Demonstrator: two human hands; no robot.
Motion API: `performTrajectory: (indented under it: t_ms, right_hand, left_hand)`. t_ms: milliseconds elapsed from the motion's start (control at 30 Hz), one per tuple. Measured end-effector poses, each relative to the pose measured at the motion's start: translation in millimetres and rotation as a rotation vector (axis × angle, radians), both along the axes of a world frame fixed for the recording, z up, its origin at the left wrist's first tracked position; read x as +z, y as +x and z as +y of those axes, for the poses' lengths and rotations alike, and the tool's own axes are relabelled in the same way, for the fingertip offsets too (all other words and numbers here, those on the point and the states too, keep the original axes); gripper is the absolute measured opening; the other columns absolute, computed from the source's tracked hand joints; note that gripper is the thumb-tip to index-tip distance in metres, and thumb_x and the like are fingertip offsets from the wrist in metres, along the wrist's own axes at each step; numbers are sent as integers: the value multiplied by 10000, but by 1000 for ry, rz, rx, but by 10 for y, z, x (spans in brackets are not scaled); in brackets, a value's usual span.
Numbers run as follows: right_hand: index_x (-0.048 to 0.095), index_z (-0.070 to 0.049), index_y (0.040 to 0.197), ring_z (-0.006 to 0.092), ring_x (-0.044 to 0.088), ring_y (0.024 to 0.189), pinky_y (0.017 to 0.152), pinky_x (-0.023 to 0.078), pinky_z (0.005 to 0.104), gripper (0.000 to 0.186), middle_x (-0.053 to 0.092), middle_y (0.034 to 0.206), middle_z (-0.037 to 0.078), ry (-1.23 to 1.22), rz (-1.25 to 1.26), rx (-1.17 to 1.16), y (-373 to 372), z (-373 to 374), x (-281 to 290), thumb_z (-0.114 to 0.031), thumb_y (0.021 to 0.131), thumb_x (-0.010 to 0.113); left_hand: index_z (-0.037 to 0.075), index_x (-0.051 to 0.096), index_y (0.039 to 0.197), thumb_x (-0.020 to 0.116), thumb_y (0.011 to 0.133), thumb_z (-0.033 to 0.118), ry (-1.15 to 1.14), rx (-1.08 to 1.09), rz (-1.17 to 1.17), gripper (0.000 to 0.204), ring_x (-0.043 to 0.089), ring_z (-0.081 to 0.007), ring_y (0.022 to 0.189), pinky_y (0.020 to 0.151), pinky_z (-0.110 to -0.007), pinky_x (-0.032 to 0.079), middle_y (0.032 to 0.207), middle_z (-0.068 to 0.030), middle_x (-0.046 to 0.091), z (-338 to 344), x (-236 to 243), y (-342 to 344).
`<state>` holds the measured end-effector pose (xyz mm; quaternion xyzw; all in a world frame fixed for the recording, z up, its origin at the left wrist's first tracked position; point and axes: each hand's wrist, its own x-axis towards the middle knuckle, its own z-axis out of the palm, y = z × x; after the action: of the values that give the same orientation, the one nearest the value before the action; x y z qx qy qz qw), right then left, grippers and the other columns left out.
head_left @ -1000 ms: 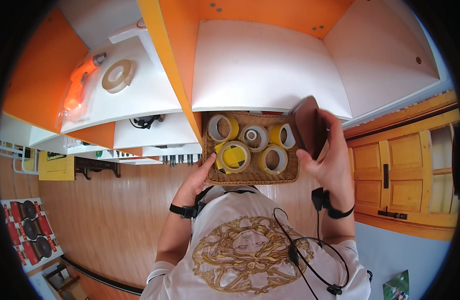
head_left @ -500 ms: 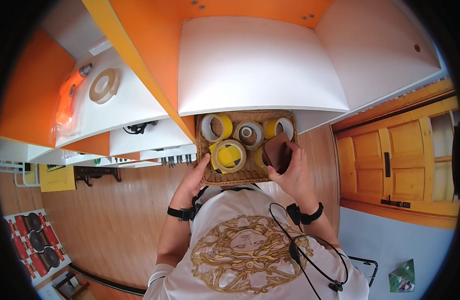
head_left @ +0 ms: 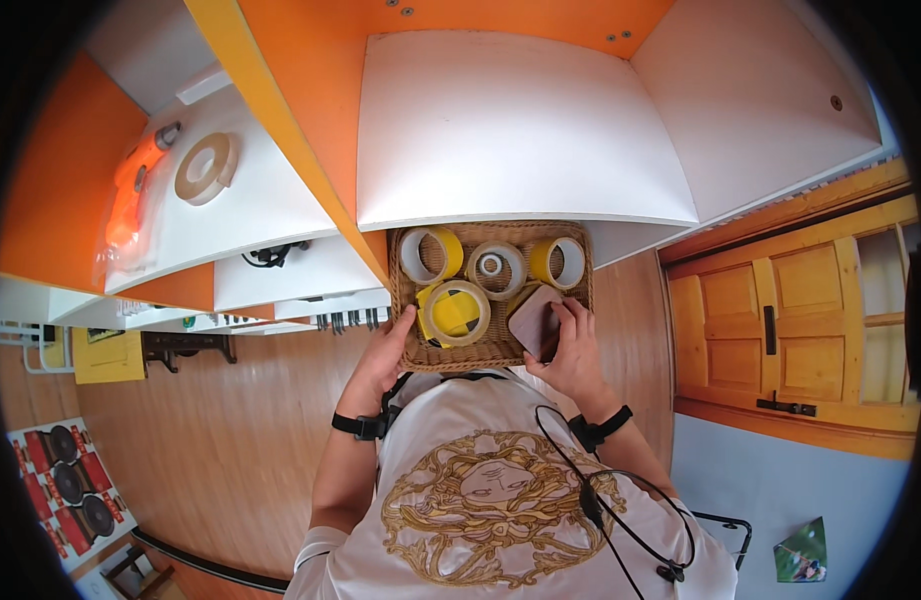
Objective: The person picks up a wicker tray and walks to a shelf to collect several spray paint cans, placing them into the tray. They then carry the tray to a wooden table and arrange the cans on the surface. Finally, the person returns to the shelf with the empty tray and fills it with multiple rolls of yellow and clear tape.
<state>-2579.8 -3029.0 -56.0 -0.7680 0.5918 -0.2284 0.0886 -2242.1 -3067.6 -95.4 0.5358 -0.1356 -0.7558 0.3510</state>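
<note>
A wicker basket sits in front of my body, just below the white shelf edge. My left hand grips its left rim. Between the fingers and thumb of my right hand is a brown block with rounded corners, tilted in the basket's near right corner and partly covering a yellow item. Yellow-and-white tape rolls stand at the far left and far right. A clear tape roll with a smaller ring inside lies between them. At the near left, another tape roll rests over a yellow-and-black item.
An orange-and-white shelf unit rises ahead. On its left shelf lie a beige tape roll and an orange tool in plastic. Wooden doors stand at right. A black cable hangs over my shirt.
My right hand has shifted slightly left and down with the brown block. The block has turned, so its lighter flat face shows. My left hand stays on the rim.
</note>
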Motion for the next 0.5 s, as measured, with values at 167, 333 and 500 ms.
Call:
performTrajectory:
  t_ms: [167, 333, 500]
  right_hand:
    - [509, 12, 1480, 487, 504, 1347, 1141, 446, 580, 912, 500, 1512, 277, -2, 29, 24, -28, -21, -27, -321, 746, 936]
    - [524, 23, 1474, 482, 489, 1387, 1171, 427, 553, 782, 488, 1545, 280, -95, -88, -53, -180, 15, -82, -381, 895, 861]
    - [536, 32, 1480, 397, 570, 1358, 1152, 464, 479, 624, 575, 1516, 231, 73, -543, -449, -621, -69, -568, -405, 1066, 697]
  left_hand:
    - [1, 514, 1535, 629, 1120, 425, 18, -8, -15, 605, 725, -252, 1217, 934, -441, 670, 1441, -148, 665, -14, -34, 9]
    - [0, 524, 1535, 634, 1115, 446, 0, 31, -53, 622, 728, -226, 1205, 921, -398, 664, 1396, -134, 695, 11, -131, 18]
    - [15, 545, 1532, 652, 1103, 473, -49, 66, -68, 637, 706, -194, 1204, 934, -365, 635, 1398, -99, 692, 33, -104, -70]
